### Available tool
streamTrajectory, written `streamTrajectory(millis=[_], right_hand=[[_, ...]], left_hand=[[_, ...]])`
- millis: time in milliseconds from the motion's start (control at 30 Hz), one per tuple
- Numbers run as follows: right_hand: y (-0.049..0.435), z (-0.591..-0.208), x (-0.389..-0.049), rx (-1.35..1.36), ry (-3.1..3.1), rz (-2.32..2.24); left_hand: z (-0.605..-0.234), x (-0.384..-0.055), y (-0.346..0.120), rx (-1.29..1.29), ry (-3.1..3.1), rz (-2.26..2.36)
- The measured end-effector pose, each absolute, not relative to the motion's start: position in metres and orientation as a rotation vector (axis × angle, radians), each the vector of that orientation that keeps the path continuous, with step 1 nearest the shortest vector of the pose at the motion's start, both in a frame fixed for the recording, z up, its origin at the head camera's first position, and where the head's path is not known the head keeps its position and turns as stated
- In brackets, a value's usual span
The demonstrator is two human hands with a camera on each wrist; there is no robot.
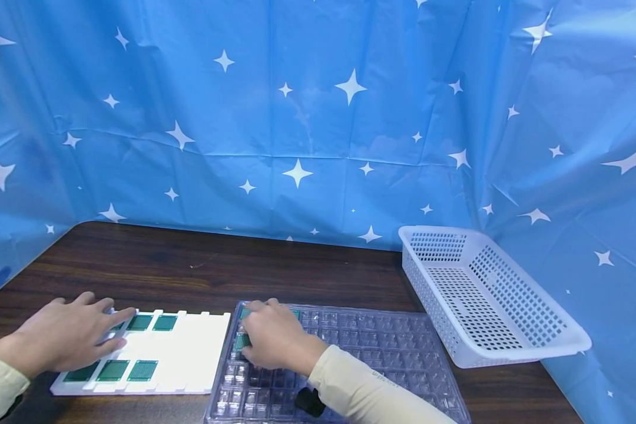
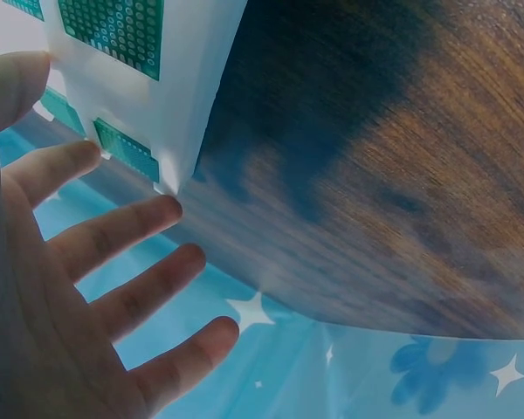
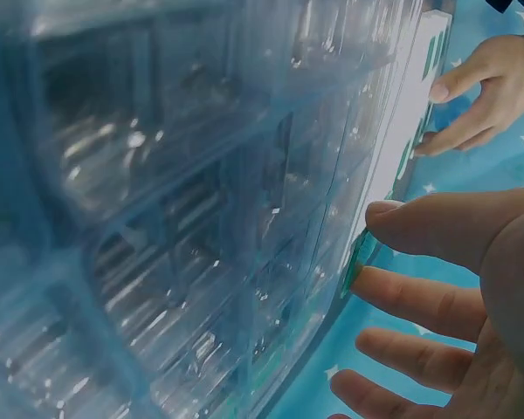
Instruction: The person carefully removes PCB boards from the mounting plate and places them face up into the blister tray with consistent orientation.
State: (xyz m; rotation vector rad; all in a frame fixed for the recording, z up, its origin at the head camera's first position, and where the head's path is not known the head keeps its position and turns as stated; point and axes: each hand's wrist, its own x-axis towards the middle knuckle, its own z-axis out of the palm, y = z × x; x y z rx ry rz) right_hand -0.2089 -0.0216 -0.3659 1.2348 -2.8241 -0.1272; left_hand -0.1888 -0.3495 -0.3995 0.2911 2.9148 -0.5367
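Note:
My left hand [image 1: 76,335] lies over the left end of a white slotted holder [image 1: 196,353], its fingers spread and fairly straight. Small green perforated circuit boards sit along the holder's far and near edges, among them a near-row board [image 1: 142,370]. In the left wrist view, the thumb and index fingertips are right at the holder's boards [image 2: 127,148]. Over the far-left corner of a clear compartment tray [image 1: 381,359], my right hand [image 1: 278,337] pinches a green circuit board [image 3: 356,262] between thumb and index finger. Another green board [image 1: 241,341] shows beside that hand in the tray.
A white perforated basket [image 1: 530,353] stands right of the tray on the dark wooden table [image 1: 153,259]. Blue star-patterned sheeting [image 1: 318,118] hangs behind and at both sides. Beside the right sleeve is a small black object [image 1: 310,402] over the tray.

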Motion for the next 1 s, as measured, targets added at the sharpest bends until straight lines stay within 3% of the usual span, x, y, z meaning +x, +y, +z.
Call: streamTrajectory(millis=[1000], right_hand=[[0.011,-0.363,-0.226,1.073,-2.882,-0.005]], left_hand=[[-0.399,-0.189,-0.347,0.288,2.897,-0.561]])
